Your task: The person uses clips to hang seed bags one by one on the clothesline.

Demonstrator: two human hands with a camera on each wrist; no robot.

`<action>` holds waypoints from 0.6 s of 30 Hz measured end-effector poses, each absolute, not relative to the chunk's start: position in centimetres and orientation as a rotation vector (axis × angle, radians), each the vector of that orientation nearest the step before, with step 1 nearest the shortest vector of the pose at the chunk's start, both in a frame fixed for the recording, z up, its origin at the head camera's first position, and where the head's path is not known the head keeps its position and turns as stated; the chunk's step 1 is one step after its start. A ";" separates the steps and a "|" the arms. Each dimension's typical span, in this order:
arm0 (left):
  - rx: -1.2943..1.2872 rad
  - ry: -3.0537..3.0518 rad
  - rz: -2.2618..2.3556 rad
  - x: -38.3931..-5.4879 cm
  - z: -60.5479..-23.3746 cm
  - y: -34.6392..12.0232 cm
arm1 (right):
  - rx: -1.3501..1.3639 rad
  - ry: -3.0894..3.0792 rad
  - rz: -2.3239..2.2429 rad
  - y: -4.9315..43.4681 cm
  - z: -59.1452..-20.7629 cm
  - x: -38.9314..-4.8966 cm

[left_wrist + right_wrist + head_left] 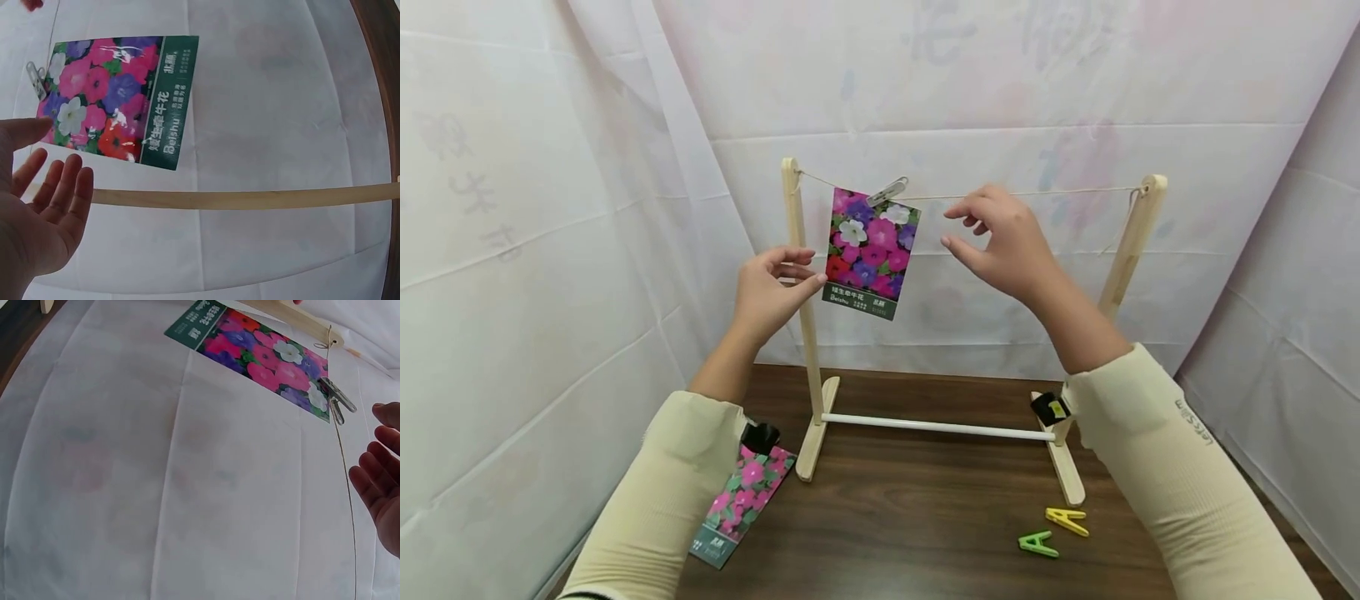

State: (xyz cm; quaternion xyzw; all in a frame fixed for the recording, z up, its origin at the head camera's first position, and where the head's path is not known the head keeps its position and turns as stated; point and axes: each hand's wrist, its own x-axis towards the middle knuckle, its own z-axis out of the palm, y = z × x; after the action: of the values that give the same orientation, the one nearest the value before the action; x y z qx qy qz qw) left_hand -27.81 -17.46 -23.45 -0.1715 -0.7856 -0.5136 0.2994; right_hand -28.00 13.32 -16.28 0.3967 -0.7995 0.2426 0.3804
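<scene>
A flower seed packet [872, 254] with pink, purple and white blooms hangs slightly tilted from a string [1052, 193], held near its top edge by a metal clothespin [889, 192]. My left hand [769, 287] is at the packet's left edge with fingers loosely bent, gripping nothing; whether the thumb tip touches the packet I cannot tell. To the right of the packet, my right hand [1003, 237] hovers by the string, thumb and fingers apart. In the right wrist view, a gap shows between that hand [381, 481] and the clothespin [337, 400].
The string spans two posts of a wooden stand [808, 358], joined low down by a white rod [936, 427]. Another flower packet [748, 500] lies on the brown table [880, 517], partly under my left sleeve. Yellow [1066, 521] and green clothespins [1037, 544] lie at right front.
</scene>
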 end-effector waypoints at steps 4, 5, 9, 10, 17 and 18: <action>-0.473 -2.114 -1.354 -26.7 -23.3 -17.4 | 1.025 -2.058 0.668 14.3 -17.2 -27.4; -0.483 -2.118 -1.345 -26.7 -23.4 -17.4 | 1.027 -2.059 0.671 14.4 -17.5 -27.4; -0.522 -2.143 -1.321 -26.9 -24.1 -17.7 | 1.024 -2.065 0.680 15.0 -18.8 -27.1; -0.532 -2.149 -1.311 -26.9 -24.3 -17.7 | 1.029 -2.061 0.678 15.2 -19.2 -27.0; -0.604 -2.154 -1.274 -26.9 -25.4 -17.9 | 1.068 -2.022 0.634 15.9 -21.4 -26.3; -0.614 -2.157 -1.265 -26.9 -25.5 -17.9 | 1.070 -2.017 0.624 16.0 -21.7 -26.2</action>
State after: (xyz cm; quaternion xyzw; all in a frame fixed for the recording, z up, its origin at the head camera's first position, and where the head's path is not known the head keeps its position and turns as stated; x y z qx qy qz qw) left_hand -26.86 -17.94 -25.53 -0.2289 -0.8043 -0.4717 0.2795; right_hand -26.23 16.00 -21.69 0.4185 -0.7889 0.2443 0.3779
